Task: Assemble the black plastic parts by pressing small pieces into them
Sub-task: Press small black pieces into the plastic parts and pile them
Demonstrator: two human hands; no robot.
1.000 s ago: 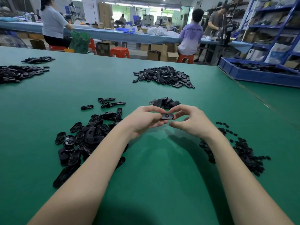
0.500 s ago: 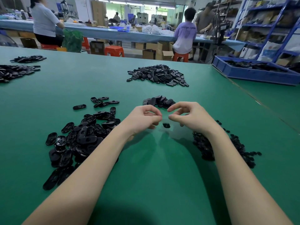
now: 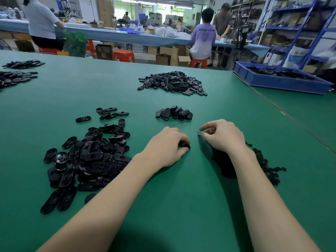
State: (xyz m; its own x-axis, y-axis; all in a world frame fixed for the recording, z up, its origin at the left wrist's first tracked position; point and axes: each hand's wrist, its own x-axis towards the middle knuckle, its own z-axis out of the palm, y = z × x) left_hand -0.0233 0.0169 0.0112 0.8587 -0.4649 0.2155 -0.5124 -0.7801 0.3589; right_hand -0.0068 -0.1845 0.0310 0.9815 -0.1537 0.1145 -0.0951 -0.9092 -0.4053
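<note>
Big loose pile of black oval plastic shells (image 3: 87, 157) at 9 o'clock on green table mat (image 3: 181, 206), untouched, well apart from hands. Few strays at 10 o'clock beyond it.

Left hand (image 3: 167, 146) now down on mat, centre; a second ago raised and pinching an oval part together with the other hand. Fingers and thumb curled round one small black plastic part (image 3: 185, 144), held against the mat. Grasping it, knuckles up. Exact shape of part hidden under fingers.

Small heap of finished-looking black oval pieces (image 3: 174, 113) at 12 o'clock, just beyond both hands. Bigger mound of black parts (image 3: 172, 82) farther at 12.

Right hand (image 3: 222, 136) split away to 2 o'clock, apart from left. Fingers curled, tips pinching a tiny dark insert piece (image 3: 199, 135) just off the mat; index lifted free. Grasping that, as far as visible; piece very small.

Scatter of tiny black round inserts (image 3: 267, 166) at 3 o'clock, partly behind right forearm. Blue plastic bin (image 3: 280, 82) at 1 o'clock, far.

Meaning: part dropped to mat half a second back, now recovered under left hand; likely insert not yet seated. Next probably bring insert over the held part and press in. Risk: tiny piece slipping from fingertips.
</note>
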